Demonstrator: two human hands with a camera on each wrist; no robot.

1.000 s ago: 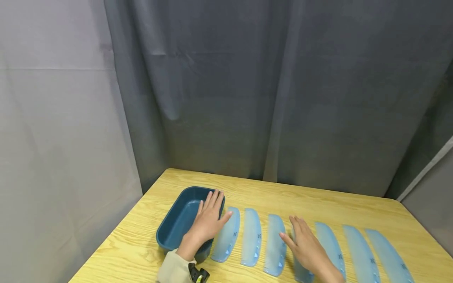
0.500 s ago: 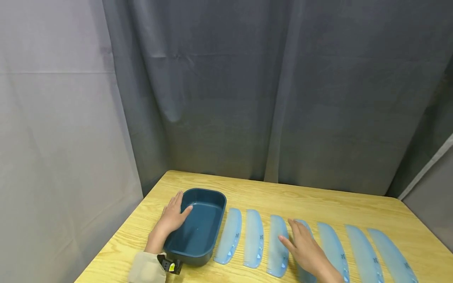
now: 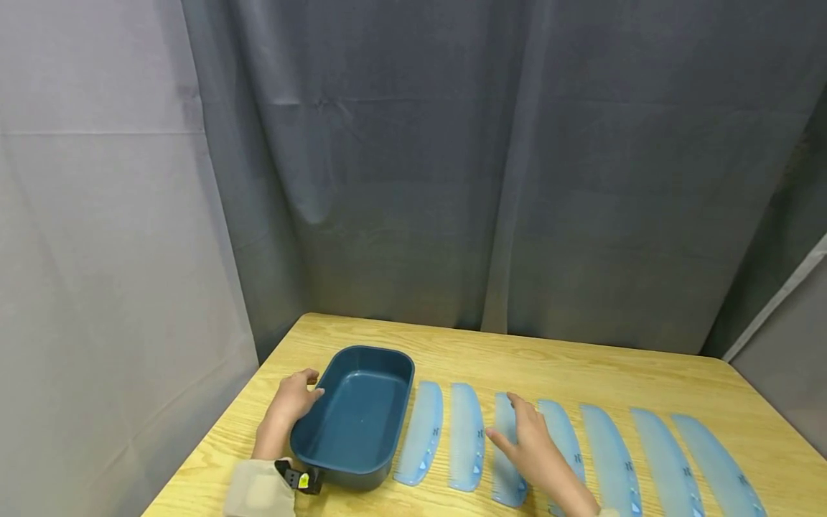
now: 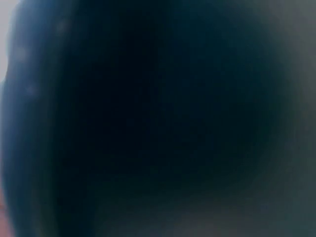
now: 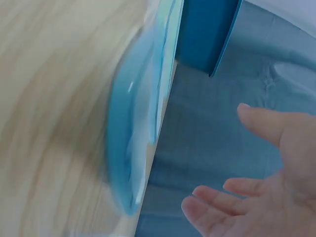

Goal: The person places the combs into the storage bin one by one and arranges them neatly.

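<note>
On the table's near left, the left hand (image 3: pixel 292 399) curls against the blue tub (image 3: pixel 355 420). The right hand (image 3: pixel 531 446), fingers spread, rests on the third comb (image 3: pixel 506 449). A careless sweep could scatter neighbouring combs.

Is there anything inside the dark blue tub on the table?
No, the head view shows the tub with a bare blue floor, while the pale blue combs lie in a row on the table beside it.

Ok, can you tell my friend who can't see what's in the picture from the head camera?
A person's left hand holds the left side of a dark blue tub on a wooden table, while the right hand rests with straight fingers over the third of seven light blue combs lined up to the tub's right. Grey curtains hang behind.
</note>
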